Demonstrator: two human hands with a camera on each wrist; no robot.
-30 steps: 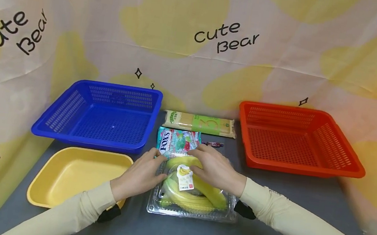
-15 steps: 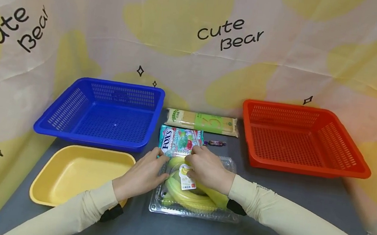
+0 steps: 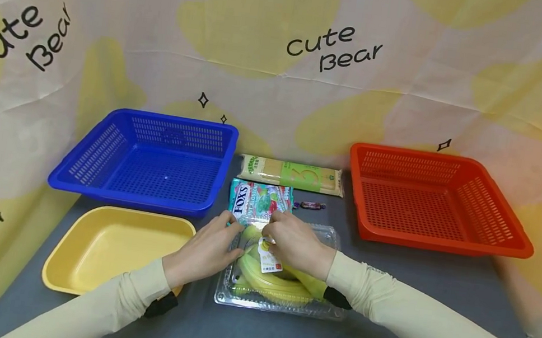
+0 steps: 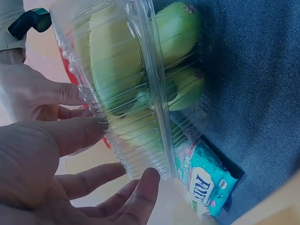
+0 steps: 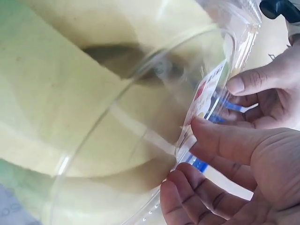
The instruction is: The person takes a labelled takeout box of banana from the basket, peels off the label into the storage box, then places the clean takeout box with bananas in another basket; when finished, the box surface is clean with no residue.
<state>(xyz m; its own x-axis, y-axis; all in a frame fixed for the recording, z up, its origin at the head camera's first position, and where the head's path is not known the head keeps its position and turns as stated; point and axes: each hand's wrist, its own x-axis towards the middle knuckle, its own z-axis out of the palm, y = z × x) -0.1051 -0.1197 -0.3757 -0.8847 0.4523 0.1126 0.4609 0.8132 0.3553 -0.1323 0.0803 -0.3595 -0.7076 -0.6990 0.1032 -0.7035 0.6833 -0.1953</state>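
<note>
A clear plastic clamshell box (image 3: 279, 307) holding bananas (image 3: 269, 286) sits on the grey table, its lid down. My left hand (image 3: 205, 248) holds the box at its left back corner; in the left wrist view, the thumb lies against the ribbed side and the other fingers bend around the corner. On the lid is a white label (image 3: 268, 261) with a banana picture. Thumb and fingers of my right hand (image 3: 298, 245) pinch its upper end, and the right wrist view shows that end of the label (image 5: 201, 101) raised between the fingertips.
A teal Fox's candy bag (image 3: 247, 197) lies just behind the box, with a small wrapped candy (image 3: 310, 205) beside it and a pack of noodles (image 3: 292, 175) farther back. A blue basket (image 3: 137, 200) and yellow tub (image 3: 123, 213) stand left, a red basket (image 3: 420, 239) right.
My right hand has moved left and down onto the label, its fingers closing on the label's upper end. My left hand keeps its place at the box corner.
</note>
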